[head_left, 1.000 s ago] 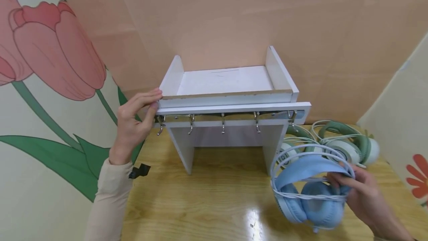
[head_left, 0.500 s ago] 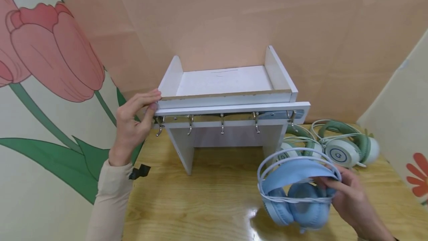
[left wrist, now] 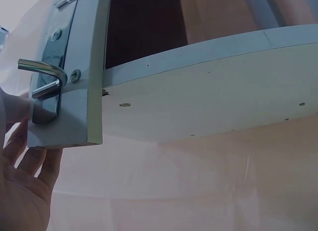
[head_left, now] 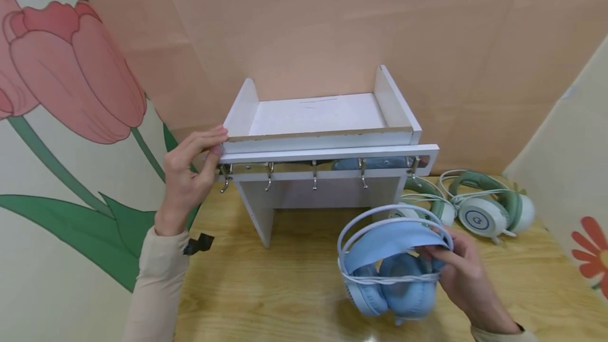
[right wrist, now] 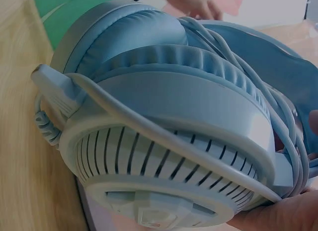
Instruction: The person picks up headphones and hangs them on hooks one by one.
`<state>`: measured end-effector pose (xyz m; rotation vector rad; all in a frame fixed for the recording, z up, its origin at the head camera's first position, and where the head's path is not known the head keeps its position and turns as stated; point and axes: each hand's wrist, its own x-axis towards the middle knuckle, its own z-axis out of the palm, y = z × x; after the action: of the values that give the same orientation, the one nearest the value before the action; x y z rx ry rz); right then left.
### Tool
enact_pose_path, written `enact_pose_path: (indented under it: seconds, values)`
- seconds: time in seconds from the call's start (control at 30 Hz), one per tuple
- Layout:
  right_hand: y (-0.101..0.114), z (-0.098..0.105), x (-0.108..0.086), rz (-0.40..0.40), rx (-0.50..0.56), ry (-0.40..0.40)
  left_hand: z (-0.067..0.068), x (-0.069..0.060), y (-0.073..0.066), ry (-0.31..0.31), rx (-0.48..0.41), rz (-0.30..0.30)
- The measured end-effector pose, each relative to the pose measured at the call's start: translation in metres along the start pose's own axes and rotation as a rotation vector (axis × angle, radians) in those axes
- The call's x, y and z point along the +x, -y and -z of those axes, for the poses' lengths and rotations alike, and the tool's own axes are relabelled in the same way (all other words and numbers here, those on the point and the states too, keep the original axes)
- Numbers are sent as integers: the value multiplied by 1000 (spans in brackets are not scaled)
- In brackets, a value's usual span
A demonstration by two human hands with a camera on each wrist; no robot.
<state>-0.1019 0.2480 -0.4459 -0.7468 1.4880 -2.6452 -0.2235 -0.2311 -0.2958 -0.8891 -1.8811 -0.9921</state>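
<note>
My right hand (head_left: 467, 281) holds a pair of light blue headphones (head_left: 394, 244) by the right side of the headband, above the wooden table in front of a white rack (head_left: 315, 144). Its cable is wrapped around the headband and ear cups; the right wrist view shows one slotted ear cup (right wrist: 174, 104) and a small microphone stub (right wrist: 57, 87) close up. At the rack's left end, my left hand (head_left: 185, 181) grips the rail, thumb in front and fingers behind. Several metal hooks (head_left: 314, 176) line the rail, and nothing hangs on them.
Two green and white headphones, a nearer-left pair (head_left: 434, 202) and a right pair (head_left: 484, 215), lie on the table (head_left: 266, 289) right of the rack. A tulip-painted wall (head_left: 76, 78) stands at left, brown paper (head_left: 309, 25) behind, and a pale wall at right.
My right hand has carried the blue headphones leftward across the front of the rack's right side. The left hand keeps its grip on the rail. The head view has shifted slightly.
</note>
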Motion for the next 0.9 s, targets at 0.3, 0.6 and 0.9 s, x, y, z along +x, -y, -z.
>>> enact_pose_path:
  seconds: [0.3,0.6,0.9]
  values:
    - [-3,-28,11,10,-56,1,0,-1,1,7,-10,2]
    - [-12,-35,16,77,-5,-43,-1,0,1,2,-20,-5]
    - [-22,-46,19,45,30,-16,0,0,1,2,-8,-7]
